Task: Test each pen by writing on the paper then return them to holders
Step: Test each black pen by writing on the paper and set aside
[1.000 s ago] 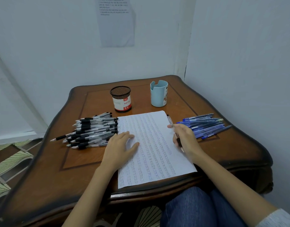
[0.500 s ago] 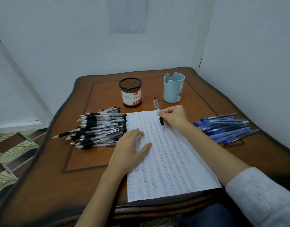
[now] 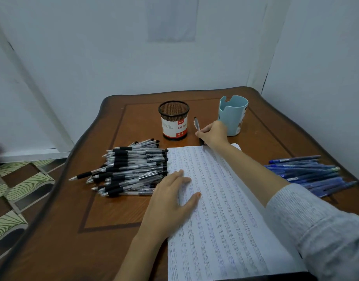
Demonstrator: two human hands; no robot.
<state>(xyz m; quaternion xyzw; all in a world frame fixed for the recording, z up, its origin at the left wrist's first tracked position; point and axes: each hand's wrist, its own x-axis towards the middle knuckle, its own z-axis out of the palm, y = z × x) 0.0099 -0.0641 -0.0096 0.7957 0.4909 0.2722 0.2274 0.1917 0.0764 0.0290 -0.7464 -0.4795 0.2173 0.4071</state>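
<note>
A sheet of paper (image 3: 221, 209) covered in rows of writing lies on the wooden table (image 3: 105, 216). My left hand (image 3: 172, 197) rests flat on the paper's left edge, fingers spread. My right hand (image 3: 214, 134) grips a clear pen with a black grip (image 3: 196, 125) at the paper's far edge, its tip at the top of the sheet. A black mesh holder (image 3: 174, 120) and a light blue holder (image 3: 233, 116) stand behind the paper. A pile of black pens (image 3: 130, 169) lies left of the paper, and blue pens (image 3: 310, 173) lie to its right.
White walls close in the table at the back and right. A patterned tiled floor (image 3: 16, 185) shows on the left, past the table's curved edge. A paper notice (image 3: 171, 19) hangs on the back wall.
My right hand has carried the pen from the paper's right side up to its far edge, near the holders. The camera has moved closer. My left hand has stayed on the paper.
</note>
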